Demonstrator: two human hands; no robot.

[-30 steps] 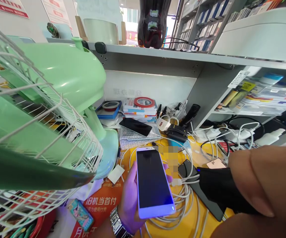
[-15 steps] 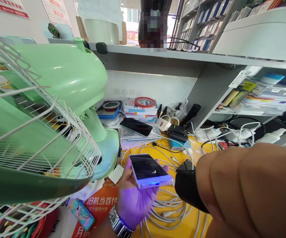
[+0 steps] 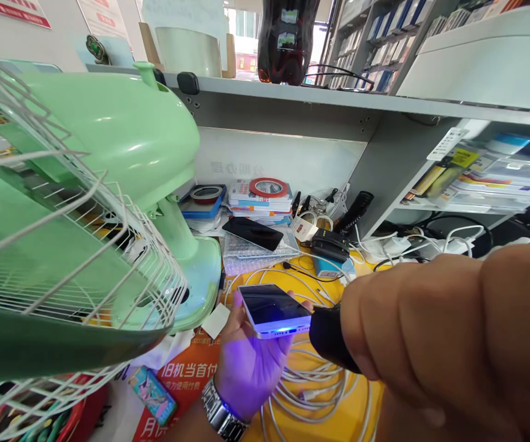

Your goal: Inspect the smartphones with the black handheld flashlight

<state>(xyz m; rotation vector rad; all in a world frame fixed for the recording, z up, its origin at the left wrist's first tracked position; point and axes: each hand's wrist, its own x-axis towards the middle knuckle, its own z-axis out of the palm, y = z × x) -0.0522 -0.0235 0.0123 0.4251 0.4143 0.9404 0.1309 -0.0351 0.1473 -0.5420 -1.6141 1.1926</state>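
White-framed smartphone point(image 3: 272, 310) lies tilted in the cupped left hand point(image 3: 251, 374), which supports it from beneath, its lower edge just beside a black handheld device point(image 3: 332, 337) gripped in the closed right hand point(image 3: 430, 325).

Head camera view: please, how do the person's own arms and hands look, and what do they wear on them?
The left hand wears a silver metal link wristwatch on its wrist, and no sleeve shows on that arm. The right forearm is bare and ends in a black covering, perhaps a glove or cuff; I cannot tell which.
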